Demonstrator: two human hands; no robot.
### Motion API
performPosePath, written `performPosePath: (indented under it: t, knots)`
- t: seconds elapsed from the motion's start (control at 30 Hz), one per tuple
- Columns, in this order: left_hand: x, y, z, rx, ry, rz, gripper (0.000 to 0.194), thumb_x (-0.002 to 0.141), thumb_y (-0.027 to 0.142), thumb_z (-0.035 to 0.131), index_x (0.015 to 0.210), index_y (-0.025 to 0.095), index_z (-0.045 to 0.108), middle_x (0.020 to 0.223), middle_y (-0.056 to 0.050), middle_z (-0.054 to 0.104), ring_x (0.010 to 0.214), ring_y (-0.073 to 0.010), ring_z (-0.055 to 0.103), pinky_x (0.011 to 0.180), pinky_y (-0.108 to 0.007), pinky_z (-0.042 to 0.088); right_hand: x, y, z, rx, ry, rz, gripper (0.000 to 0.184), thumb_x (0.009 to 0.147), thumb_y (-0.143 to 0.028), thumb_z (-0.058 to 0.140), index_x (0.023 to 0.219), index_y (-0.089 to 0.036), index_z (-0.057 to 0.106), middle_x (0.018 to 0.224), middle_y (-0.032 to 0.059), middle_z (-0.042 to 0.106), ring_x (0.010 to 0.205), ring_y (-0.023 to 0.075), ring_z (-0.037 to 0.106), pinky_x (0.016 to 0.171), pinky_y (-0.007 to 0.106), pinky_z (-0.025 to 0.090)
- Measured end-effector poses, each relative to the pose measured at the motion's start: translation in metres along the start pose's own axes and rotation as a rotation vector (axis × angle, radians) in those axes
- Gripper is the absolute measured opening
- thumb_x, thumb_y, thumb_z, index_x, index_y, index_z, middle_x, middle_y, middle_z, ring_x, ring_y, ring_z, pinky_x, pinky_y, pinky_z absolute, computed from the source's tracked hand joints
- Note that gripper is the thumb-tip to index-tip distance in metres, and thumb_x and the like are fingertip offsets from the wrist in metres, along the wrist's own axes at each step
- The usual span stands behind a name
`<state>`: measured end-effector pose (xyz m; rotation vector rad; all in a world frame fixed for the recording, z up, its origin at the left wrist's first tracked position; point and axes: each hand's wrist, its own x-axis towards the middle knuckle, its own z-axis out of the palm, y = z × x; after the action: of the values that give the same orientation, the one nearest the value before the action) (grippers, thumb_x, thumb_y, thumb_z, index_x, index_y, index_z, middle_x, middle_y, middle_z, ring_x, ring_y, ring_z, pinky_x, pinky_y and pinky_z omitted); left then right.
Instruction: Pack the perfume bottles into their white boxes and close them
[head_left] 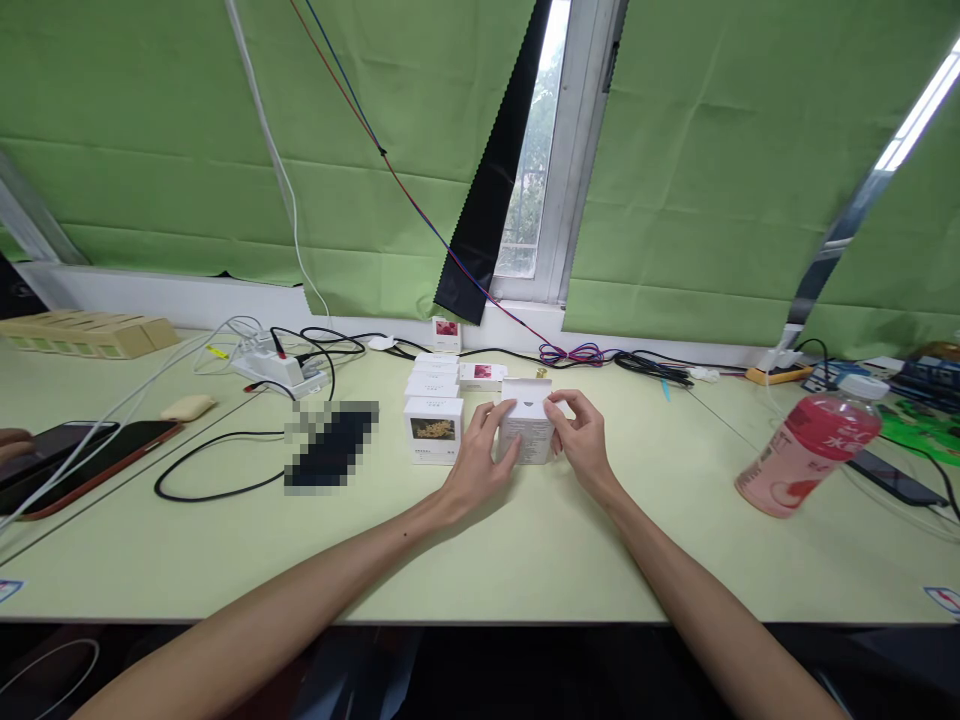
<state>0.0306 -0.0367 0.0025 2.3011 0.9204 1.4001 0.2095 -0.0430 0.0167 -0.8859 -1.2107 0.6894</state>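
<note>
A small white cardboard box with fine print on its near side stands upright on the table, its top flap raised at the back. My left hand holds the left side of this box, with fingers at the upper edge and thumb against the printed side. At the right upper corner my right hand grips the box with thumb and forefinger near the flap. Just left of my left hand, a row of similar white boxes runs away from me; the front one carries a picture of yellow flowers. What lies inside the held box is hidden.
A pink drink bottle stands on the right, near a dark phone. Leftward are a pixelated dark object with a black cable, a power strip, and another person's hand at some phones. Cables run along the wall.
</note>
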Motion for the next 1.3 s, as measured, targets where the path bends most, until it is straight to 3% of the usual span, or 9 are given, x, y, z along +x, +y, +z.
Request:
performPosePath:
  t: [0.47,1.3]
  knots:
    - [-0.0007,0.0001,-0.0001,0.019,0.000,-0.011,0.045,0.097,0.025,0.057,0.140,0.028,0.049,0.122,-0.010,0.054,0.111,-0.0236,0.060,0.093,-0.040,0.057,0.0008,-0.0016,-0.0005,0.011,0.002,0.030,0.032,0.081,-0.048,0.075,0.088,-0.021,0.061,0.099,0.0000,0.063,0.040,0.0028,0.044,0.033,0.023,0.039]
    - [-0.0011,0.0001,-0.0003,0.050,-0.019,-0.007,0.042,0.097,0.023,0.057,0.138,0.024,0.052,0.118,-0.009,0.053,0.108,-0.0222,0.060,0.093,-0.037,0.054,0.0057,-0.0027,-0.0005,0.069,-0.020,0.078,0.029,0.075,-0.043,0.079,0.086,-0.020,0.064,0.085,-0.0034,0.062,0.035,0.0034,0.042,0.032,0.024,0.037]
